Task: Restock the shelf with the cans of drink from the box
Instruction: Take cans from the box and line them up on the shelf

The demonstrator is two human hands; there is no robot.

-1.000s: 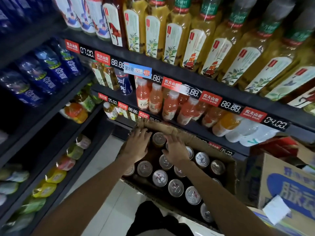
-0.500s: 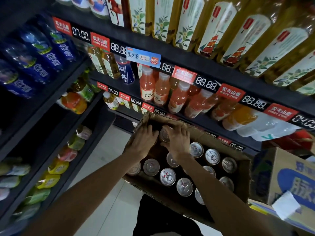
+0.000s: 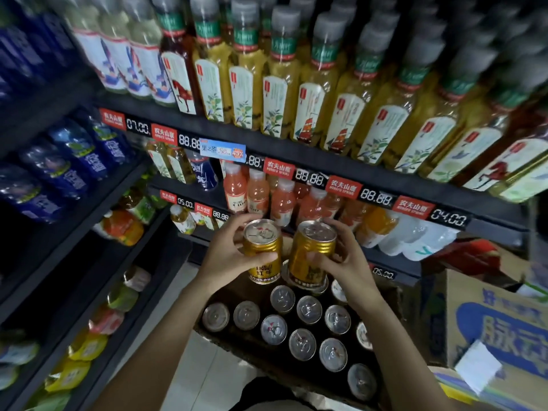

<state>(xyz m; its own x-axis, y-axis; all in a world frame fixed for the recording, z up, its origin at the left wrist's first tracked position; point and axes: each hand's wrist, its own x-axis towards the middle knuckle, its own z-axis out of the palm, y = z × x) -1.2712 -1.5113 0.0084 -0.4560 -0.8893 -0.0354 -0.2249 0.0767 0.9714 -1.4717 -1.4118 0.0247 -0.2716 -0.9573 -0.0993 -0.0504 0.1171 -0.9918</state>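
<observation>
Shop shelf [image 3: 341, 161] behind, left hand [image 3: 228, 256] & right hand [image 3: 347, 262] each gripping gold can, above box [image 3: 237, 344]

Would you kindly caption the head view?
Left hand and right hand each lift a gold can above the box.

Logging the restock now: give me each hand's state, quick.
Left hand: grip closed around a gold can, lifted above the box.
Right hand: grip closed around a second gold can.
</observation>
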